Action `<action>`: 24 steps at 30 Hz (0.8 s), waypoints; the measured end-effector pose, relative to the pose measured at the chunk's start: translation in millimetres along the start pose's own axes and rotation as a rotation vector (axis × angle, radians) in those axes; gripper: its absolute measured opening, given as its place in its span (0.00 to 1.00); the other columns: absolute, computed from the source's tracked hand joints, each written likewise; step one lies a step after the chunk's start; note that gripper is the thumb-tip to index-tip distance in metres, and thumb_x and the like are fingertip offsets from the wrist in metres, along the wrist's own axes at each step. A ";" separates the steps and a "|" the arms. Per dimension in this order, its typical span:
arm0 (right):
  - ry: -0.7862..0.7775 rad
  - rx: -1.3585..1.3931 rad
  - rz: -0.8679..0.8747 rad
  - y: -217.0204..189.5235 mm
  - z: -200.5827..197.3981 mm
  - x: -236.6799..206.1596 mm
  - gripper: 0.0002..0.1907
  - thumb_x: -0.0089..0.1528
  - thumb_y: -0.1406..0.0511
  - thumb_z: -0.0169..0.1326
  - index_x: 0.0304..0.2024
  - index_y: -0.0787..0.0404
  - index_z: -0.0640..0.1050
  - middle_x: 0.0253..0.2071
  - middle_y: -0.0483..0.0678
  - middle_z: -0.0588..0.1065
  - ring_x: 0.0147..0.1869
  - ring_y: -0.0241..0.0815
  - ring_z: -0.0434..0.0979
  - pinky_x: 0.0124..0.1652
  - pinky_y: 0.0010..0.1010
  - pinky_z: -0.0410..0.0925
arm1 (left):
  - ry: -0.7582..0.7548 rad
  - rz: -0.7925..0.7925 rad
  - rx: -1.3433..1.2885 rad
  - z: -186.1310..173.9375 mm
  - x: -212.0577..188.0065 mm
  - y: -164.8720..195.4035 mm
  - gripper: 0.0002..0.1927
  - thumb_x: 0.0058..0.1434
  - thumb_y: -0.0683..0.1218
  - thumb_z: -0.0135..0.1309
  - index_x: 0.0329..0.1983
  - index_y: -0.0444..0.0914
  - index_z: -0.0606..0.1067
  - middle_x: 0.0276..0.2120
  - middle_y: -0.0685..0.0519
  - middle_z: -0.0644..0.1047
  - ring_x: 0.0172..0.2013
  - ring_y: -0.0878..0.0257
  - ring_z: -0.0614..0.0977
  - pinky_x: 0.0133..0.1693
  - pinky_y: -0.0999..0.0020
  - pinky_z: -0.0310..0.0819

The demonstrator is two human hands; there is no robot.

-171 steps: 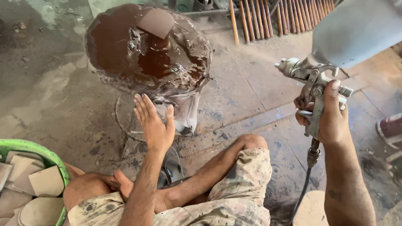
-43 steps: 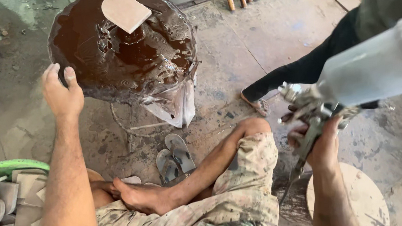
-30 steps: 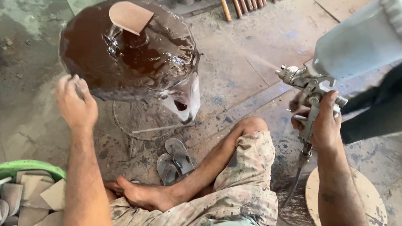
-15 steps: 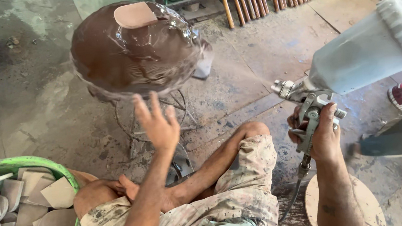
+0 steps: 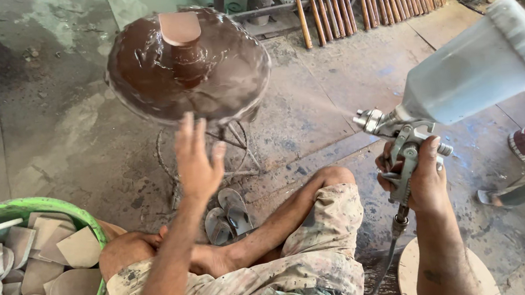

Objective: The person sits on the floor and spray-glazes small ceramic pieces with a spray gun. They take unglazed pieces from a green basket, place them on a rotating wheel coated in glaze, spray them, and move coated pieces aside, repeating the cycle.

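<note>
Two bare hands work above a stained concrete floor in the head view. The right hand [image 5: 424,177] is closed tight around the grip of a metal spray gun [image 5: 396,134] with a translucent plastic cup [image 5: 482,65] on top, its nozzle aimed left at a round, paint-coated brown turntable [image 5: 187,68]. A flat, rounded wooden piece [image 5: 179,27] lies on the turntable's far side. The left hand [image 5: 198,157] is open with fingers spread, holding nothing, just below the turntable's near rim. A green plastic basket [image 5: 56,206] of pale wooden pieces sits at lower left. Grey sandals [image 5: 227,214] lie beside the person's crossed legs.
</note>
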State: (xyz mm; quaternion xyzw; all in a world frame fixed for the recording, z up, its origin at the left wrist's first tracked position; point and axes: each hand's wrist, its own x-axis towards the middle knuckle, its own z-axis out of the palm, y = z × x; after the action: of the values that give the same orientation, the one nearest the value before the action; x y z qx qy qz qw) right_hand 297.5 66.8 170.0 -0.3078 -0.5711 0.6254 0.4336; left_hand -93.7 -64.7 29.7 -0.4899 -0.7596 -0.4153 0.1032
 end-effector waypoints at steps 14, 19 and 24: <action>0.150 -0.317 -0.106 -29.1 26.6 -8.2 0.43 0.66 0.34 0.36 0.52 0.66 0.73 0.41 0.55 0.78 0.25 0.42 0.74 0.23 0.30 0.64 | -0.216 0.167 0.367 -25.1 -6.0 -68.4 0.40 0.71 0.64 0.37 0.79 0.38 0.52 0.78 0.45 0.50 0.76 0.53 0.49 0.74 0.51 0.38; 0.081 -0.222 -0.070 -13.6 29.2 -14.0 0.43 0.68 0.35 0.39 0.49 0.70 0.73 0.36 0.58 0.76 0.29 0.43 0.75 0.24 0.34 0.67 | -0.245 0.255 0.465 20.3 -10.7 -32.3 0.39 0.73 0.66 0.28 0.79 0.40 0.48 0.78 0.48 0.47 0.77 0.56 0.47 0.73 0.52 0.35; -0.065 -0.207 -0.044 -5.4 28.5 -22.8 0.44 0.64 0.33 0.37 0.48 0.67 0.74 0.35 0.56 0.77 0.27 0.43 0.74 0.24 0.33 0.68 | -0.241 0.267 0.409 47.8 -2.3 5.3 0.40 0.72 0.65 0.35 0.79 0.39 0.49 0.78 0.52 0.49 0.77 0.59 0.48 0.74 0.53 0.35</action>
State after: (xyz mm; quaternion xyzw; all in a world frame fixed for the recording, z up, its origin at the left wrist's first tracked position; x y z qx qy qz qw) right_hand 283.3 33.5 177.3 -0.3177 -0.6532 0.5629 0.3944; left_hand -76.2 -30.3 1.0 -0.6006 -0.7630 -0.1748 0.1629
